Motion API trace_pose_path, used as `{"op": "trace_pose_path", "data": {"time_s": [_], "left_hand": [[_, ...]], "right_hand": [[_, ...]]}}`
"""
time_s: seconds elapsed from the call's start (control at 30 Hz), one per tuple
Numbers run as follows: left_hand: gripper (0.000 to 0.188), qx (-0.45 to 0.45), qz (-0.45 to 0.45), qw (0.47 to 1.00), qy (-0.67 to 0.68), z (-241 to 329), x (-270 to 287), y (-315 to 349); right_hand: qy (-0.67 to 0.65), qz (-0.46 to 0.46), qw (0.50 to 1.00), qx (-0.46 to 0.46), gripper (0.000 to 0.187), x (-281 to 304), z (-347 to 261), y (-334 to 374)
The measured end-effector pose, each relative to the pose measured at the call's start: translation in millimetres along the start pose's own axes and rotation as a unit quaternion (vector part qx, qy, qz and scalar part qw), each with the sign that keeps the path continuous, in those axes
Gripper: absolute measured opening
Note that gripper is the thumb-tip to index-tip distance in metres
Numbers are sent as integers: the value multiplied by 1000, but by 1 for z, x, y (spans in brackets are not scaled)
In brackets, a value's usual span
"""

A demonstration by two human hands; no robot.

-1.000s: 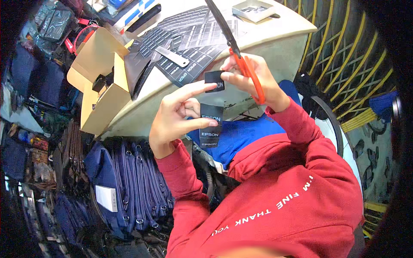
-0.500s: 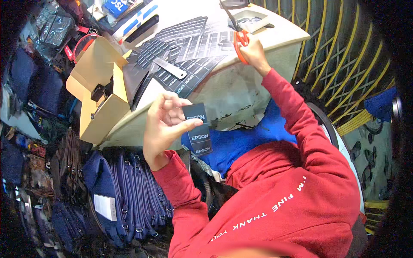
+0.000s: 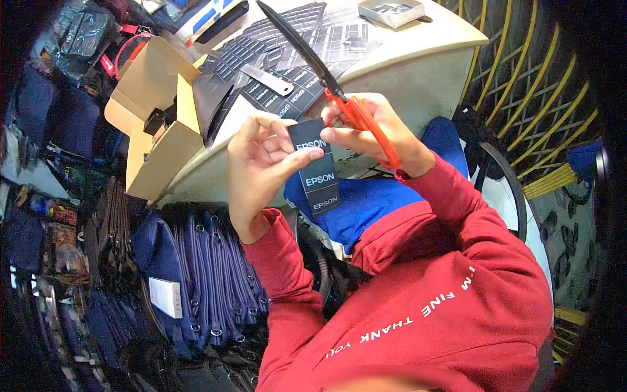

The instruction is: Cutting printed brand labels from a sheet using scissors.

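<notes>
Between its thumb and bent fingers, my left hand grips a short strip of black labels with white lettering, hanging just off the table's front edge. My right hand is closed round a pair of scissors with orange-red handles and long dark blades. Those blades point up and to the left over the table, away from the strip. The right thumb and fingertips lie at the strip's upper right edge; whether they pinch it I cannot tell. Black label sheets lie spread on the table beyond, with a metal ruler on them.
An open cardboard box with dark items inside sits at the table's left edge. A small white tray stands at the far side of the white table. Dark blue bags are stacked below left. A yellow-and-black lattice rises at the right.
My right hand has come from the table's far right toward my left hand, carrying the scissors. The label strip is still in my left hand, slightly higher and farther right.
</notes>
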State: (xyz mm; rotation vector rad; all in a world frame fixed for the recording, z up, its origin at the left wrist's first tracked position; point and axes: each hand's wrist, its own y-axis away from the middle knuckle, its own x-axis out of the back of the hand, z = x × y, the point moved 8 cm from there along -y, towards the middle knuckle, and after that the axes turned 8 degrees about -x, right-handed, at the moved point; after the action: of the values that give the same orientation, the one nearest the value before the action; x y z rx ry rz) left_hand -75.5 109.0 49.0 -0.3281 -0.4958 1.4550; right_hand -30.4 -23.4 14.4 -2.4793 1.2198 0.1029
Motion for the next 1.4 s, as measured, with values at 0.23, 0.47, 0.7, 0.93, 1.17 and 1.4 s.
{"op": "trace_pose_path", "data": {"time_s": [0.23,0.47,0.7,0.93,1.17,1.4], "left_hand": [[33,-23,-50,997,-54,4,-10,2],[41,-25,-12,999,-27,3,-6,1],[49,-39,13,996,-74,9,19,5],[53,-47,15,996,-68,16,24,8],[58,-21,-62,996,-60,14,11,11],[55,-26,-120,992,-20,15,-3,12]], "right_hand": [[-1,64,998,3,16,3,-14,1],[9,48,999,9,17,17,-15,9],[169,-109,979,-34,28,20,1,44],[315,-245,909,-119,22,15,17,65],[289,-286,905,-125,37,12,10,60],[314,-319,885,-130,46,5,-1,57]]}}
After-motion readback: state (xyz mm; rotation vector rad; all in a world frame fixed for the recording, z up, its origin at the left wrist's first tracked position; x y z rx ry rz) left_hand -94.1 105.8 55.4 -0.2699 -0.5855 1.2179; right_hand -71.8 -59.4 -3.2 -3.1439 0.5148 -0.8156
